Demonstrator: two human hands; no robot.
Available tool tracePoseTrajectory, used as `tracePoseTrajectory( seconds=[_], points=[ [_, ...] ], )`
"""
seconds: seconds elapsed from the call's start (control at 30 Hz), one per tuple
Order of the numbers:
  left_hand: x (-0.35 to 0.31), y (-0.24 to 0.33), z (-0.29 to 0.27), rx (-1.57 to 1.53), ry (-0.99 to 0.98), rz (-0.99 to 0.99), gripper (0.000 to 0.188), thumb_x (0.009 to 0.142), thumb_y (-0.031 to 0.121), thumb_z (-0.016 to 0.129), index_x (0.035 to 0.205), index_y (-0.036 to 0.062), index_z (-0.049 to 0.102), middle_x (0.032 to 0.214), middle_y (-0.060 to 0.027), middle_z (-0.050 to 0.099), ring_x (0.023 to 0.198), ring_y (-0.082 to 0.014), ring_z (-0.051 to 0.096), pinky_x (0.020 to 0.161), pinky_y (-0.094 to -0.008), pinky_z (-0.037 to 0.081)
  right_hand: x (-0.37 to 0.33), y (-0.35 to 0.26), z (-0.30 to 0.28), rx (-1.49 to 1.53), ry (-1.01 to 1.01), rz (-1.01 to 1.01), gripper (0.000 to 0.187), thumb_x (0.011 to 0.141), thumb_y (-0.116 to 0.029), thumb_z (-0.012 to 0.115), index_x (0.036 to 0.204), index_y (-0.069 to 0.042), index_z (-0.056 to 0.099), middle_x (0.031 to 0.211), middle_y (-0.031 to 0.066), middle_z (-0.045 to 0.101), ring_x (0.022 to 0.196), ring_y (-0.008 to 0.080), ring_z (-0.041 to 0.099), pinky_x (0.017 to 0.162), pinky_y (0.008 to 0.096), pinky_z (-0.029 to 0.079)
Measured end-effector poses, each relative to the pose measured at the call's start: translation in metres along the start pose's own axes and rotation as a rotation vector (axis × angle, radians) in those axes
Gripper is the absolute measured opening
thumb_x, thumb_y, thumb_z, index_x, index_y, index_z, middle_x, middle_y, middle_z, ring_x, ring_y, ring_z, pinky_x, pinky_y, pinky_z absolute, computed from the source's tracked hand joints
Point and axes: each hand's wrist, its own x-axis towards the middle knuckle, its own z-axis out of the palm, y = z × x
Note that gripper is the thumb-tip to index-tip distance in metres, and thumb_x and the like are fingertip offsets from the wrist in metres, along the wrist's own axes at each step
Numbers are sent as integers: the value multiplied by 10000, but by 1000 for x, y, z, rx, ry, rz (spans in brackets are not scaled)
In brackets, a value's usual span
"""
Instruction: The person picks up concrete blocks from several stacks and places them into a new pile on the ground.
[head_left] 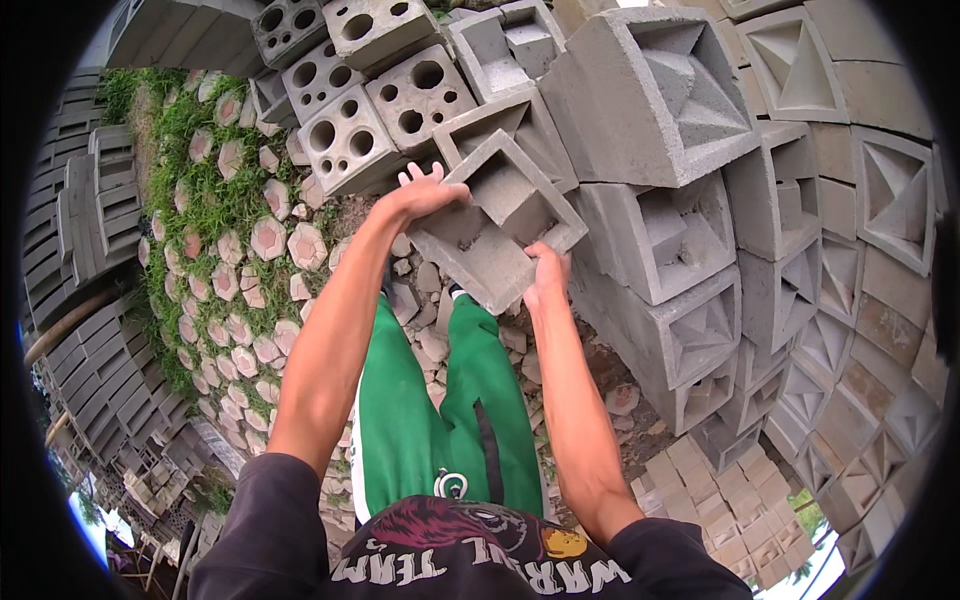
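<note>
A grey hollow concrete block (480, 232) with angled inner walls lies tilted in front of my legs, close against the stacked blocks. My left hand (422, 196) is at its left edge, the thumb over the rim and the other fingers stretched outward. My right hand (546, 276) grips the lower right rim, fingers curled over the edge. Just beyond it, a similar hollow block (510, 128) sits in the stack, partly covered by the held one. The underside of the held block is hidden.
Blocks with round holes (350, 138) are piled ahead on the left. A tall stack of hollow blocks (655, 240) rises on the right. Broken stones (432, 345) lie around my feet. Hexagonal pavers (268, 238) set in grass (235, 190) spread to the left.
</note>
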Motion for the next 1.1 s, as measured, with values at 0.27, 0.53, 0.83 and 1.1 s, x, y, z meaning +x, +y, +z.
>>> tracePoseTrajectory(
  seconds=[0.27,0.53,0.83,1.1],
  points=[
    [-44,-210,107,-878,-506,-178,966,791,776,309,1413,37,293,1439,-191,302,1338,-296,260,1074,-411,225,-150,63,-65,-318,27,255,735,600,69,514,1306,-69,361,1169,91,478,1089,271,490,910,401,438],
    [-89,-330,117,-1345,-432,-83,839,842,709,304,1398,82,351,1417,-123,371,1290,-278,358,1057,-411,273,-170,143,-20,-742,-118,332,735,584,89,506,1283,-72,345,1143,101,471,1072,281,483,904,395,423],
    [-238,-488,26,-2023,103,294,792,863,663,368,1354,42,407,1347,-111,448,1184,-246,454,1015,-369,344,-238,273,181,-453,-1029,437,630,931,-545,333,1308,-50,434,1301,92,474,1206,244,428,1048,370,299],
    [-331,-628,5,-2203,750,223,794,853,669,381,1328,36,447,1323,-124,470,1154,-232,473,997,-347,356,-306,437,288,-1072,-1207,533,447,952,-342,370,1278,-54,470,1253,86,511,1107,227,514,975,356,388]
  ],
)
